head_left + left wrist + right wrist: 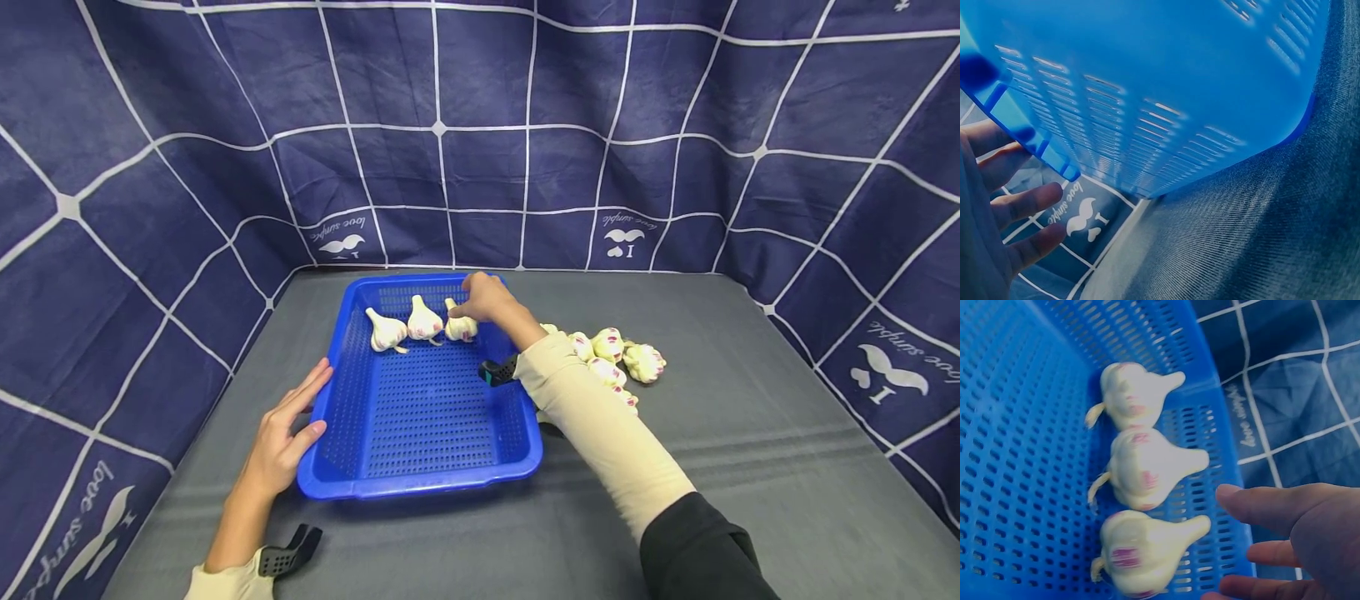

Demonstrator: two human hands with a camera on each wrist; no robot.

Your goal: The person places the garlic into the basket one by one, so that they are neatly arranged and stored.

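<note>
Three garlic bulbs stand in a row along the far wall of a blue perforated plastic basket (435, 489): a left bulb (387, 333), a middle bulb (424, 320) and a right bulb (461, 327). Above the right bulb is my right hand (491, 302); in the right wrist view its fingers are spread over the basket's edge, apart from the bulbs. My left hand (279, 442) rests at the basket's left rim with fingers extended and thumb near the top edge. In the left wrist view, its fingers (1029, 203) spread beside the outer wall.
More garlic bulbs (608, 343) lie heaped on the grey cloth (720, 433) right of the basket, partly hidden behind my right forearm. A dark blue curtain (480, 167) with white grid lines hangs around the back and sides.
</note>
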